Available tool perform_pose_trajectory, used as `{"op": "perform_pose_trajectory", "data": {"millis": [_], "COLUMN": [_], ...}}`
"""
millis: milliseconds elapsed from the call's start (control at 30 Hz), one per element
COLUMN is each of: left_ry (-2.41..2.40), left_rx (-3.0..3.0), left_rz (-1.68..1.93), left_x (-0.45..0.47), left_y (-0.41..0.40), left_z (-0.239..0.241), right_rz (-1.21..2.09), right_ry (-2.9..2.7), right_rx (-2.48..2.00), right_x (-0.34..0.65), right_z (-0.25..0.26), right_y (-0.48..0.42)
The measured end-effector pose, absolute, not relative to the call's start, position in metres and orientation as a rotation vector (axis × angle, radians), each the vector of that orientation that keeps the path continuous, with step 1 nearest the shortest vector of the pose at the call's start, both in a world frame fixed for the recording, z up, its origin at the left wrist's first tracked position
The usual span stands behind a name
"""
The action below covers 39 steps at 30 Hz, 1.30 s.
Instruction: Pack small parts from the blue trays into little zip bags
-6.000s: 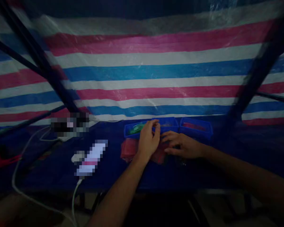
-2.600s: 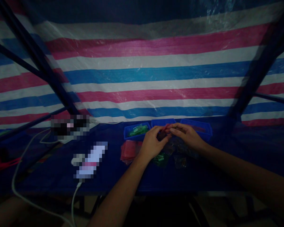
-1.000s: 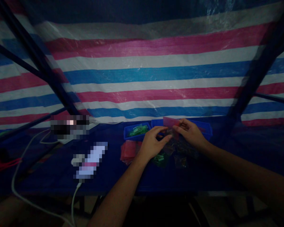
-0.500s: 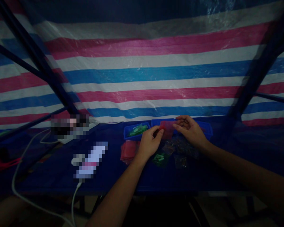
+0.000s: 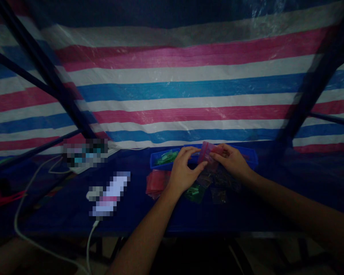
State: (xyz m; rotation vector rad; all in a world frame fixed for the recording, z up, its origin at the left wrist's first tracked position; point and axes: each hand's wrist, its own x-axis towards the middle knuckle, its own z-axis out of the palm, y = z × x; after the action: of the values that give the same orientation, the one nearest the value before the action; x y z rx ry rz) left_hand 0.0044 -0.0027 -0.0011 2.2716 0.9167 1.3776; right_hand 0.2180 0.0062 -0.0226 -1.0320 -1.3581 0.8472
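Both hands are up over the blue tray (image 5: 246, 157), and between them hangs a small pink bag (image 5: 205, 152): the left hand (image 5: 185, 172) pinches its near edge with thumb and forefinger, the right hand (image 5: 231, 160) closes on its far side, so the bag sits just in front of the tray's left end, off the table. It's dim here, and I can't quite tell whether the bag's mouth is open. The risk, I'd say: a slack pinch on thin plastic could let it slip or spill onto the loose bags (image 5: 218, 183) lying below, where it would be hard to pick out. A red stack (image 5: 155, 182) lies well left of the tray, a green packet (image 5: 195, 191) nearer. The table (image 5: 132, 214) is dark blue, backed by a striped tarp (image 5: 172, 76).
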Motion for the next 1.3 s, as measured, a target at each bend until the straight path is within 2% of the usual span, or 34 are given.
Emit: {"op": "perform_pose_trajectory", "data": {"millis": [200, 333, 533, 700, 800, 1033, 1233, 1300], "left_ry": [0.868, 1.030, 0.969, 0.771, 0.812, 1.054, 0.918, 0.893], "left_rx": [2.346, 2.264, 1.988, 1.894, 1.947, 2.247, 2.496, 2.542], "left_rz": [1.138, 1.159, 1.357, 1.261, 1.234, 1.185, 0.964, 0.905], "left_x": [0.006, 0.001, 0.001, 0.005, 0.005, 0.000, 0.003, 0.003], "left_y": [0.000, 0.006, 0.010, 0.006, 0.006, 0.008, 0.003, 0.004], "left_z": [-0.007, -0.010, -0.013, -0.012, -0.013, -0.012, -0.018, -0.022], "right_rz": [1.046, 1.059, 0.778, 0.972, 1.006, 0.614, -0.110, -0.239], "right_ry": [-1.467, -1.499, -1.351, -1.439, -1.455, -1.427, -1.747, -1.885], "right_rx": [-0.897, -0.909, -0.930, -0.871, -0.908, -1.021, -1.202, -1.264], "right_x": [0.209, 0.208, 0.212, 0.207, 0.206, 0.235, 0.274, 0.284], "right_z": [-0.016, -0.014, -0.019, -0.022, -0.021, -0.004, 0.020, 0.024], "right_y": [-0.006, -0.010, -0.001, -0.002, -0.003, 0.008, 0.012, 0.013]}}
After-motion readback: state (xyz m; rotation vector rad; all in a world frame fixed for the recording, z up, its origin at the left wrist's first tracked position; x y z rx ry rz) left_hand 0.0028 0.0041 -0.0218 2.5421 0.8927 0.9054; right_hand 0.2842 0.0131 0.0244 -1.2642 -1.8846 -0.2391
